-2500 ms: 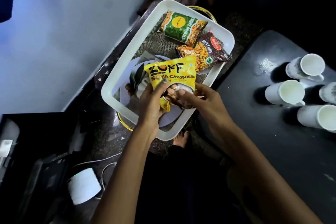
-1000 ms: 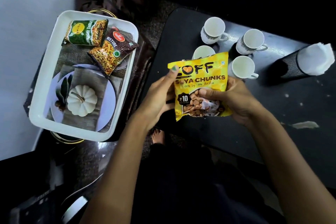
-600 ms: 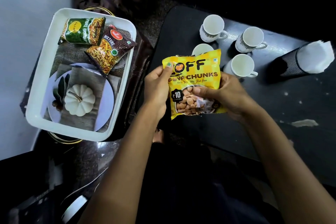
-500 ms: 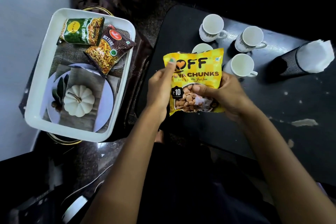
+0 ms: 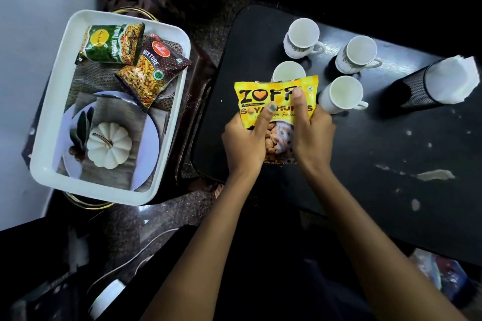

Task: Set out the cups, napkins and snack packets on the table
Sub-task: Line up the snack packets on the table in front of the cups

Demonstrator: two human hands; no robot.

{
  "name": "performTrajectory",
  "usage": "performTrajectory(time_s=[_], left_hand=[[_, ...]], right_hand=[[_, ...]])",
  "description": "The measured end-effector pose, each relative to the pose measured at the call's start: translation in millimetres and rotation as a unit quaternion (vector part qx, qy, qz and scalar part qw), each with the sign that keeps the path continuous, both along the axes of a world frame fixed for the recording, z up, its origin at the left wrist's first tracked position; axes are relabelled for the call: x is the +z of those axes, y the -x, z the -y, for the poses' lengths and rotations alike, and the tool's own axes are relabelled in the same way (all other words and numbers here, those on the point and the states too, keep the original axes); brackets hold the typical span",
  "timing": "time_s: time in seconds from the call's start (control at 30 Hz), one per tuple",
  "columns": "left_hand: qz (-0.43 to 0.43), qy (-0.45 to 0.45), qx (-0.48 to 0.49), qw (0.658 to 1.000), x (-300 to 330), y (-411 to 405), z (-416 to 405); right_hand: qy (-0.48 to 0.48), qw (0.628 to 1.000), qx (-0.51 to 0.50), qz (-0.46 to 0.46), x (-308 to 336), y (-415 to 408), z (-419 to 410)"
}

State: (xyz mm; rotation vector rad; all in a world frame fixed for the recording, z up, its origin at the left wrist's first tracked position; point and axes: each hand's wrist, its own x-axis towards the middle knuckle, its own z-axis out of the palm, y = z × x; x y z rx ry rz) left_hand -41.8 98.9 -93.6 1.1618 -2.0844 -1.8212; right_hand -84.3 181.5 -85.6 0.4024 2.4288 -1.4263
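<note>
We hold the yellow soya chunks packet [image 5: 276, 101] over the near-left part of the black table [image 5: 391, 143] — left hand [image 5: 243, 142] and right hand [image 5: 311, 135] each in a clamped grip on it, thumbs on its face. Four white cups [image 5: 340, 95] stand just behind; the packet hides part of one. A black mesh holder [image 5: 414, 88] with white napkins [image 5: 450, 79] lies farther right. Left, the white tray [image 5: 52, 101] carries a green packet [image 5: 110, 44], a mixture packet [image 5: 151, 70] and a white pumpkin [image 5: 109, 144] on a plate. Since a moment ago our thumbs have slid inward and the packet sits lower — nearer the tabletop.
</note>
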Motion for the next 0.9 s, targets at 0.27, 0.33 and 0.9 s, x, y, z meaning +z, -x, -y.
performTrajectory(time_s=[0.27, 0.33, 0.9], left_hand=[[0.051, -0.149, -0.052, 0.986, -12, -1, 12], [0.060, -0.166, -0.055, 0.983, -12, -2, 14], [0.132, 0.129, -0.290, 0.939, -48, -30, -6]], right_hand=[[0.024, 0.999, -0.037, -0.025, -18, -5, -5], [0.043, 0.999, -0.012, -0.012, -21, -8, -10], [0.037, 0.997, -0.017, 0.067, -58, -57, -44]])
